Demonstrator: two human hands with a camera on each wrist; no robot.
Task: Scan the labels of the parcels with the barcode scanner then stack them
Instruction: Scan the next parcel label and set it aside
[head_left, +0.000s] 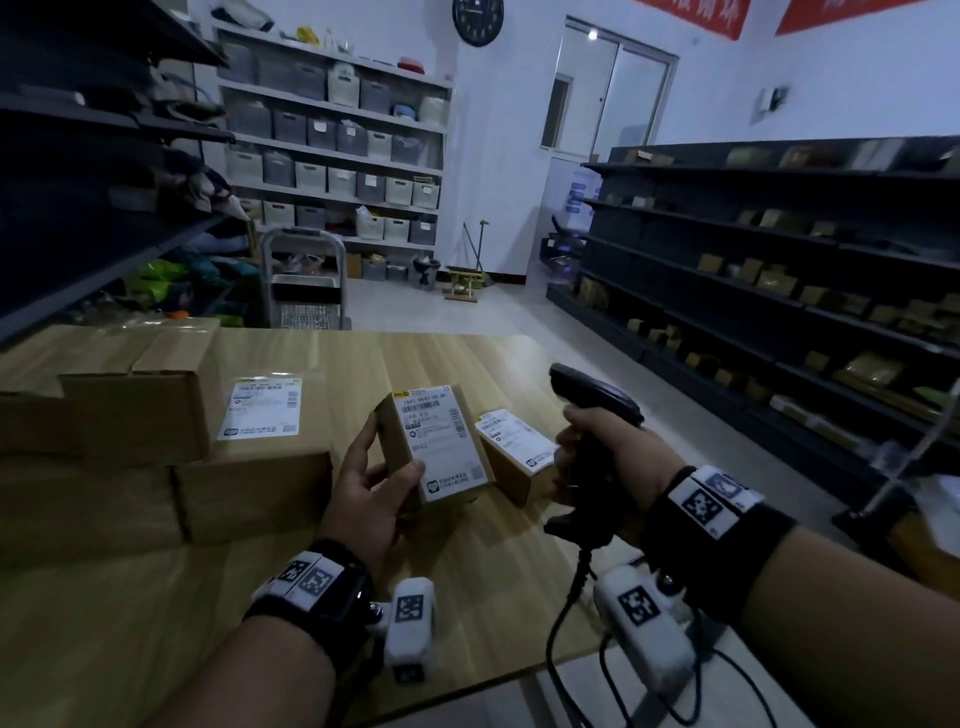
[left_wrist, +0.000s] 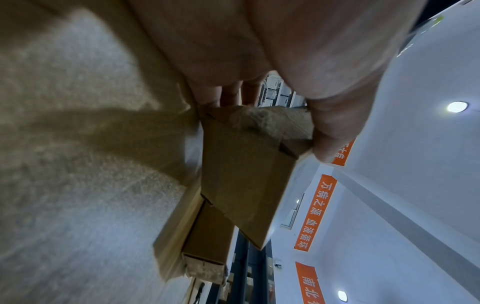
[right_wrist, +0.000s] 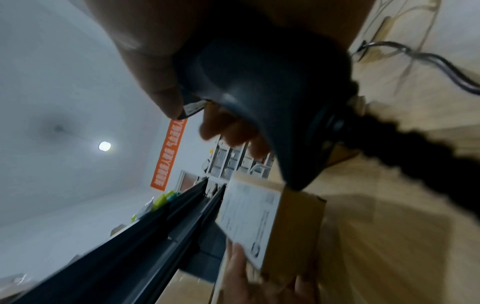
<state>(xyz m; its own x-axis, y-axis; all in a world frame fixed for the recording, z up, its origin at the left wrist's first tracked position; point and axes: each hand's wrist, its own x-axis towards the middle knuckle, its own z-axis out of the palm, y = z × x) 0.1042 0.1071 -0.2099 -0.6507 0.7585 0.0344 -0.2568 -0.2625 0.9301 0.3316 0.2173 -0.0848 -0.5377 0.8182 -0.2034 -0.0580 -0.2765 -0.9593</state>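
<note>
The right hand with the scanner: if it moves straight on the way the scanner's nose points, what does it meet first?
Probably nothing near: the barcode scanner in the right hand aims up-left, above the small parcel in the left hand. Depth is unclear.

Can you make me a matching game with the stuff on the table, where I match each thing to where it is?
Things:
1. small parcel
2. barcode scanner
3. second small parcel
4. big box with a label

Places:
A. lying on the wooden table between the two hands
B. held up in the left hand
C. at the left of the table, among the other boxes
D. gripped in the right hand

Pairs: 1-B, 2-D, 3-A, 4-C
</note>
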